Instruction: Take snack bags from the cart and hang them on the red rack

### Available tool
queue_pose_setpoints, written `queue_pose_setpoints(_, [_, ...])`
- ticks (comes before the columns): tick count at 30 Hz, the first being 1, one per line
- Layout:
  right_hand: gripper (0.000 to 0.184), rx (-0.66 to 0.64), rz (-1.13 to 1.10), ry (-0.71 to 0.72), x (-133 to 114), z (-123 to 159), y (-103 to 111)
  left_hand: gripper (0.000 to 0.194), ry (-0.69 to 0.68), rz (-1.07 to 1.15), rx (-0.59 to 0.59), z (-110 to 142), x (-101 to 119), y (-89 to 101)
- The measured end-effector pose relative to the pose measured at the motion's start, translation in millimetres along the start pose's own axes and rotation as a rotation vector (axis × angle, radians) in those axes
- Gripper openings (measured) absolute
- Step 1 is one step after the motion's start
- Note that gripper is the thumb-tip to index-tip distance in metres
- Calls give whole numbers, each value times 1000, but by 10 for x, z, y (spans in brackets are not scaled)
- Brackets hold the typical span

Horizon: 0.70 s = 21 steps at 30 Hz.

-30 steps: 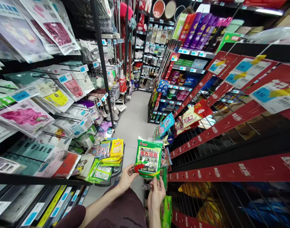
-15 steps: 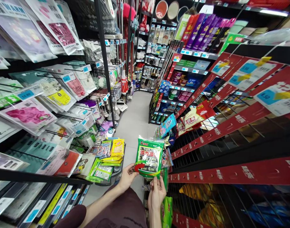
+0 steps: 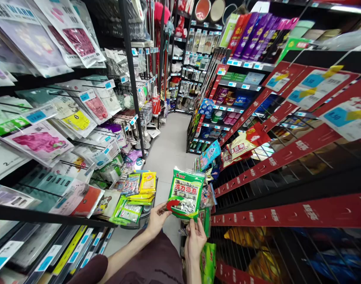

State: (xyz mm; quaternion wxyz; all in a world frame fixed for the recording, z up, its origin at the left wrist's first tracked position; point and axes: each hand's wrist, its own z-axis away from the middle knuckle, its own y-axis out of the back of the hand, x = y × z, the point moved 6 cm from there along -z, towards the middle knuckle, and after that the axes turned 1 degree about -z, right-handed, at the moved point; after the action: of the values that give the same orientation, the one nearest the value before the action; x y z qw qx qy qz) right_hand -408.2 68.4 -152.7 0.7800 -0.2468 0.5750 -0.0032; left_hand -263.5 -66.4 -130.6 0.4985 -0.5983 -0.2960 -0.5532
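A green bag of seaweed snacks (image 3: 186, 191) with a clear window is held up in front of me, its printed face towards me. My left hand (image 3: 158, 219) pinches the bag's lower left corner between thumb and fingers. My right hand (image 3: 195, 238) grips the bottom edge near its right corner. Left of the bag, a dark basket (image 3: 134, 227) holds several snack packets, among them a yellow packet (image 3: 147, 183) and a green packet (image 3: 129, 212).
Glove packets (image 3: 41, 141) hang from a rack close on my left. To the right runs a rack with red label strips (image 3: 275, 215) and hanging snack bags (image 3: 246, 145). A grey floor aisle (image 3: 175, 132) leads ahead to further shelves.
The bag tilts slightly, its top leaning a little to the right, and its print shows more sharply. Both hands keep their hold. The view has shifted slightly.
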Motion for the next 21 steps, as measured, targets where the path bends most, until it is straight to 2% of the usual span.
queue_pose_setpoints(9, [59, 11, 3, 19, -11, -37, 62, 47, -15, -24, -14, -16, -1, -37])
queue_pose_setpoints(15, [63, -19, 68, 74, -15, -76, 93, 45, -34, -69, -29, -29, -4, -53])
queue_pose_setpoints(21, [64, -21, 57, 72, -22, -82, 36, 45, -54, -72, -61, -47, 43, -45])
